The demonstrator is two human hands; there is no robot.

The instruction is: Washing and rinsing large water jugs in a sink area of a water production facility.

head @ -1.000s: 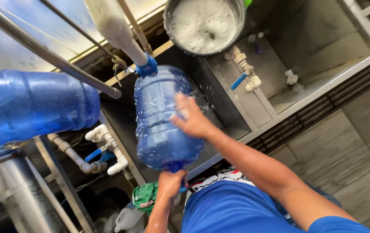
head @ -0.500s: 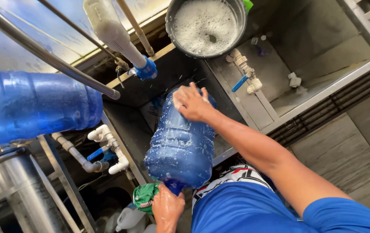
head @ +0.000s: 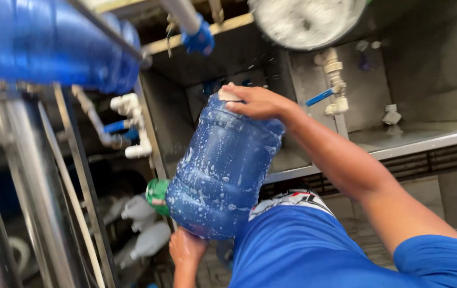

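blue water jug (head: 223, 170) tilted | right hand (head: 258, 101) clamped on base | left hand (head: 186, 248) gripping neck end

2 blue water jugs (head: 223, 170) — 2 hands (head: 258, 101), 1 foamy round basin (head: 308, 21), 1 green cap (head: 157, 194).

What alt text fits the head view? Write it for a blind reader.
A person tilts a wet blue water jug over a steel sink, right hand on its base, left hand near its neck. Another blue jug lies on a rack, upper left.
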